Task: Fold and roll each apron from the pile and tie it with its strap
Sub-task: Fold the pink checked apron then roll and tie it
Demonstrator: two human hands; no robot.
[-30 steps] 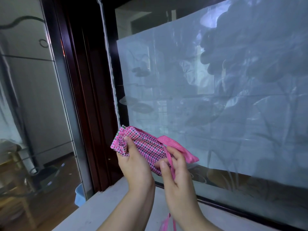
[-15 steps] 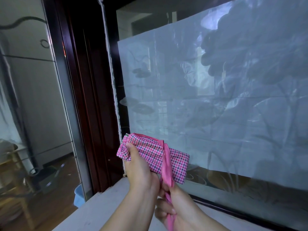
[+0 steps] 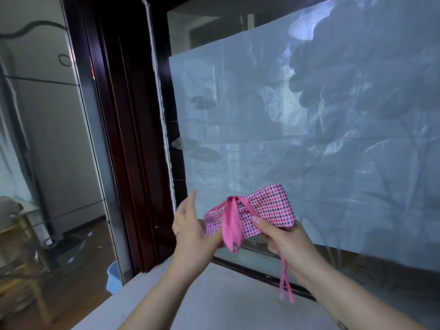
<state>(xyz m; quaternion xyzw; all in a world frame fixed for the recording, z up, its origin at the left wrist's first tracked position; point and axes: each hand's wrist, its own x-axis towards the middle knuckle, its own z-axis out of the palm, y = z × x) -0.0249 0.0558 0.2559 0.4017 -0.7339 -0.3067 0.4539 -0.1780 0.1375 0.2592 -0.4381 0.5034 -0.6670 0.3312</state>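
Observation:
A rolled pink checked apron (image 3: 269, 208) is held up in the air in front of the window. A pink strap (image 3: 232, 226) is wrapped over its middle and hangs in a loop, and two thin strap ends (image 3: 285, 284) dangle below. My right hand (image 3: 283, 239) grips the roll from underneath with the thumb on its front. My left hand (image 3: 192, 225) is at the roll's left end with its fingers straight and pointing up, its palm against the cloth.
A grey ledge (image 3: 214, 303) lies below my arms. Behind it stands a window covered with translucent plastic sheet (image 3: 309, 115), framed by a dark wooden post (image 3: 123, 139). A light blue bin (image 3: 114, 277) sits on the floor at lower left.
The roll has passed from my left hand into my right and moved right. My left hand let go and opened. The strap now hangs in a loop over the roll.

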